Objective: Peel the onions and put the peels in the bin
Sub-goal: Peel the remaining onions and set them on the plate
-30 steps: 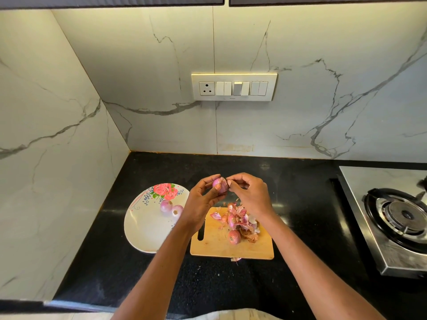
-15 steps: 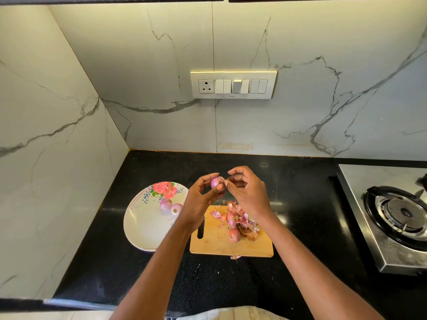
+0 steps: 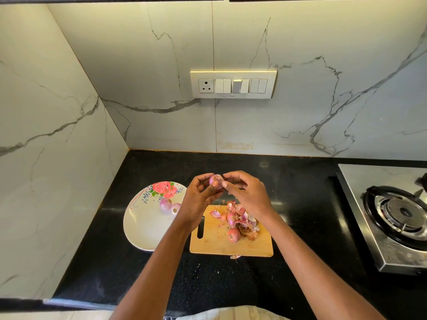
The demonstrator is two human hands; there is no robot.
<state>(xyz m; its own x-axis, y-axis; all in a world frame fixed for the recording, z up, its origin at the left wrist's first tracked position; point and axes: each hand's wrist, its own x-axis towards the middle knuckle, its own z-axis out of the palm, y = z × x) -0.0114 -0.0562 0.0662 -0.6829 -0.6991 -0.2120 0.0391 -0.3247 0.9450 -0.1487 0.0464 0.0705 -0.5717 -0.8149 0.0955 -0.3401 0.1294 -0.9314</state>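
Pink onion [image 3: 214, 180] — rose-patterned plate [image 3: 147, 227]

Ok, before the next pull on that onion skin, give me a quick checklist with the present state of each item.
1. Onion held firmly: ok, the left hand grips it above the counter.
2. Skin pinched for the pull: ok, the right hand pinches a flap at the onion's top.
3. Landing spot for peel: ok, the cutting board with its peel pile lies below the hands.
4. Plate ready for peeled onions: ok, two already lie on it.
5. Onions left to peel: not ok, one waits on the board.
6. Bin within reach: cannot tell, none is in view.
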